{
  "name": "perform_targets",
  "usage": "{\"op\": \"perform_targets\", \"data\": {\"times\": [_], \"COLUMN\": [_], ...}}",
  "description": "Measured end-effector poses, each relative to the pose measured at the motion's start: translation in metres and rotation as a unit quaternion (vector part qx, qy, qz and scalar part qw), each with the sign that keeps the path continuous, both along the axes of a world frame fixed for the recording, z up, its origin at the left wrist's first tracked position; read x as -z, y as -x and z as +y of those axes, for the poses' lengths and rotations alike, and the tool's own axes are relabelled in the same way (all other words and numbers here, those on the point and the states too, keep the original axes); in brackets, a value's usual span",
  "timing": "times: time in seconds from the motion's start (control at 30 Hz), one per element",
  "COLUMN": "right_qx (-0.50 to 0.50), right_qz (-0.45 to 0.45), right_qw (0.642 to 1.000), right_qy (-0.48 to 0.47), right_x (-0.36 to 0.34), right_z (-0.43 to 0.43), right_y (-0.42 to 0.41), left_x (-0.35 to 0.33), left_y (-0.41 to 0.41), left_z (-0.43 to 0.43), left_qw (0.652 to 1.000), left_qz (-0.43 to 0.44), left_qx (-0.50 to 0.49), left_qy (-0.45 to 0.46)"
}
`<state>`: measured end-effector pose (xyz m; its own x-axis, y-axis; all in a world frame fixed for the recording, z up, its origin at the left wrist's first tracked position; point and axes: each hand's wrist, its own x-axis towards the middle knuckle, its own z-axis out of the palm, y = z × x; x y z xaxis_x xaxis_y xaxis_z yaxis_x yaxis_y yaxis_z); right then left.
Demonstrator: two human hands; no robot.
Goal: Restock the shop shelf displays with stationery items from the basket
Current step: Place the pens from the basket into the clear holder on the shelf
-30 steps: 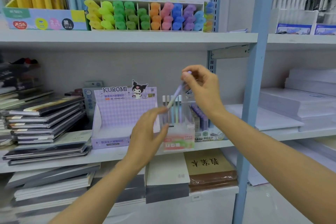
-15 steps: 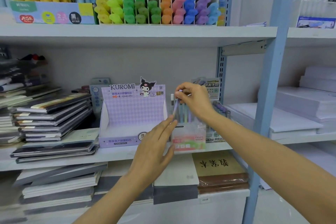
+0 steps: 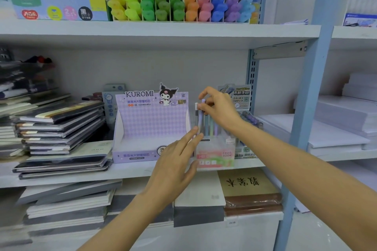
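Right hand (image 3: 219,109) pinches the purple pencil (image 3: 201,117) upright, its top under the fingers. Left hand (image 3: 175,166), spread, touches the clear display box (image 3: 216,156) below.

Translucent glossy plastic pen box (image 3: 215,156); matt printed cardboard Kuromi display (image 3: 152,126); painted smooth metal shelf (image 3: 159,31).

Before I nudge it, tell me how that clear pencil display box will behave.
The clear display box looks light, so it probably slides easily. Tall pencils may make it tippy. The left hand at its side suggests it needs steadying.
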<state>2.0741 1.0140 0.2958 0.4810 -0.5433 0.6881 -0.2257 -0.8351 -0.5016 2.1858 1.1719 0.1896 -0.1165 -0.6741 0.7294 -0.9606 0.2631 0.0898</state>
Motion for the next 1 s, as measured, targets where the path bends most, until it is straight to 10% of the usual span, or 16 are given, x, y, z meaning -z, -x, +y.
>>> {"op": "perform_targets", "data": {"times": [0.5, 0.73, 1.0], "right_qx": [0.032, -0.123, -0.231], "right_qz": [0.173, -0.084, 0.254], "right_qw": [0.984, 0.987, 0.912], "right_qy": [0.034, 0.057, -0.226], "right_x": [0.001, 0.039, 0.244], "right_z": [0.016, 0.093, 0.139], "right_y": [0.015, 0.042, 0.027], "left_x": [-0.008, 0.04, 0.269], "left_y": [0.006, 0.009, 0.007], "left_z": [0.009, 0.043, 0.101], "left_qw": [0.999, 0.993, 0.95], "left_qz": [-0.001, 0.057, 0.178], "left_qx": [-0.011, -0.051, -0.151], "left_qy": [-0.033, 0.091, -0.209]}}
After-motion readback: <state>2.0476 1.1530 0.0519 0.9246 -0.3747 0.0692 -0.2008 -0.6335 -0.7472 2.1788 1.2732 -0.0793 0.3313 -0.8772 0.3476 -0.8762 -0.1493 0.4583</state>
